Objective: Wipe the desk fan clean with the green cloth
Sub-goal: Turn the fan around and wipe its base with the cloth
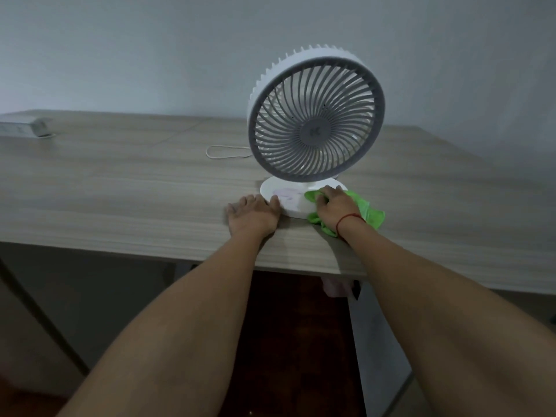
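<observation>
The desk fan stands upright on the wooden desk, near the front edge of it. Its round grey grille faces the camera and its white round base rests flat on the desk.

The right hand is on the right part of this base. It presses the green cloth down with the fingers curled over it, so the hand is closed around a part of the cloth. The rest of the cloth lies crumpled to the right of the base, on the desk, and a little of it shows in front of the fingers, on the base. A thin red string is around the right wrist.

The left hand lies flat on the desk, just to the left of the base, with the fingers spread and holding nothing. Its thumb touches the left rim of the base.

Behind the fan and to its left, a white cord makes a loop on the desk. Far to the left of the fan, at the back edge of the desk, there is a white power strip.
</observation>
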